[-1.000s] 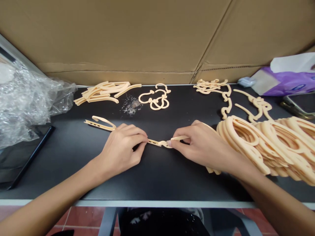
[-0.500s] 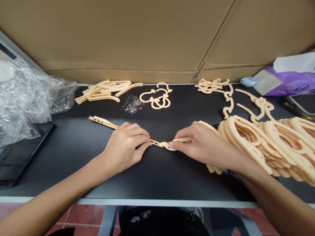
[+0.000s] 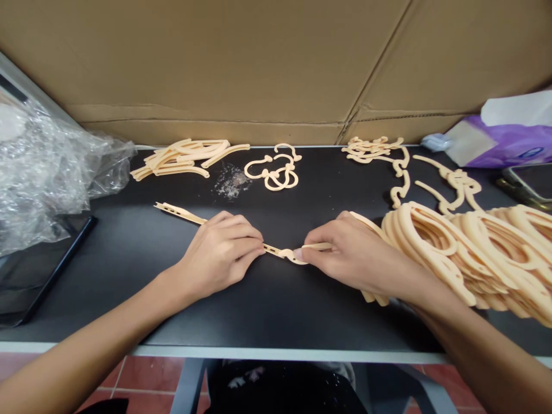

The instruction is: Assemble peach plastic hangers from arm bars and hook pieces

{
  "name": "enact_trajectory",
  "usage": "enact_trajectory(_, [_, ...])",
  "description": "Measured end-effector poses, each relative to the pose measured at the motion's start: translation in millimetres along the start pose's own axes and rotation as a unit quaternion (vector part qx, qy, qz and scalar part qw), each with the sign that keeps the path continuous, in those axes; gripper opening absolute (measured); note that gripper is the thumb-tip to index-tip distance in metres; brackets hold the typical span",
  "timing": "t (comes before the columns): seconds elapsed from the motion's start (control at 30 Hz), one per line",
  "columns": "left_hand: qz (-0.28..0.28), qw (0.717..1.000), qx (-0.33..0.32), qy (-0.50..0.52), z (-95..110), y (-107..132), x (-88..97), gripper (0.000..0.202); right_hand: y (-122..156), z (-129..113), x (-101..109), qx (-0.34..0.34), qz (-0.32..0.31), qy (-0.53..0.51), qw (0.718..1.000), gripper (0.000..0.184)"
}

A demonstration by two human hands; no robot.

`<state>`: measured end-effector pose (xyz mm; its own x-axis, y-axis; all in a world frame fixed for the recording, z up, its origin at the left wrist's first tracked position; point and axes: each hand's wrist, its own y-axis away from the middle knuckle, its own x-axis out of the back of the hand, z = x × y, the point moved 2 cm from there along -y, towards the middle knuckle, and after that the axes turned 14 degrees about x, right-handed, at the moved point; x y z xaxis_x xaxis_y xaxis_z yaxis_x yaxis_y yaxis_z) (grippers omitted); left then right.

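Observation:
My left hand (image 3: pixel 226 250) is closed over a long beige plastic hanger arm (image 3: pixel 181 213) with slots along it. Its far left end sticks out past my knuckles, and a short slotted end shows right of my fingertips. There it meets a small curved hanger piece (image 3: pixel 293 257), which my right hand (image 3: pixel 338 247) pinches between thumb and fingers. A thin beige strip (image 3: pixel 318 246) also shows at the right fingers; most of what lies in that palm is hidden. Just right of this hand rests a big stack of beige folded hangers (image 3: pixel 440 247).
At the back of the black table lie a pile of hanger arms (image 3: pixel 185 152), several hanger hooks (image 3: pixel 280 175) and a heap of small curved pieces (image 3: pixel 373 150). Bubble wrap (image 3: pixel 52 167) and a dark tablet (image 3: pixel 47 276) stand left. A purple tissue pack (image 3: pixel 495 141) and phone (image 3: pixel 530 183) are at right.
Almost nothing differs. Both hands keep the same hold, and the whole view has shifted very slightly.

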<state>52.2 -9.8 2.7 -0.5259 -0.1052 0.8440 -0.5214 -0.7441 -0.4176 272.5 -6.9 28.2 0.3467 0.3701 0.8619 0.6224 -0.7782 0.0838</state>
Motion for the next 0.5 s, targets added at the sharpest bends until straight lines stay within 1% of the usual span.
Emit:
enact_trajectory(0.23, [-0.005,1.000,-0.009,-0.002,-1.0,-0.9,-0.4,0.011,0.7,-2.5,-0.2,0.013,0.002,0.050,0.999,0.034])
enact_trajectory(0.4, [-0.010,1.000,-0.005,-0.006,-1.7,-1.6,-0.4,0.013,0.9,-4.7,-3.0,0.020,0.018,0.113,0.993,0.034])
enact_trajectory(0.5, [-0.008,1.000,-0.001,-0.010,-1.2,-2.4,0.0,0.014,2.4,-5.4,-4.1,0.040,0.026,0.122,0.991,0.037])
